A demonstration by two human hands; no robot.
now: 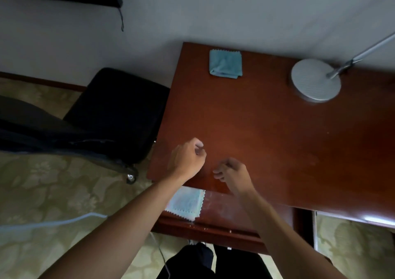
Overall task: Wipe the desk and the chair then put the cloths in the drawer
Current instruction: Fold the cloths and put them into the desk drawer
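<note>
**One cloth in the drawer, one on the desk**

Both hands hover over the desk's [267, 129] near edge, the left hand [188, 157] and right hand [233, 174] loosely curled, holding nothing. A pale cloth [188, 204] lies in the open drawer [224, 210] below; a blue cloth [225, 64] sits near the far left corner, the chair [115, 112] beside the left edge
</note>
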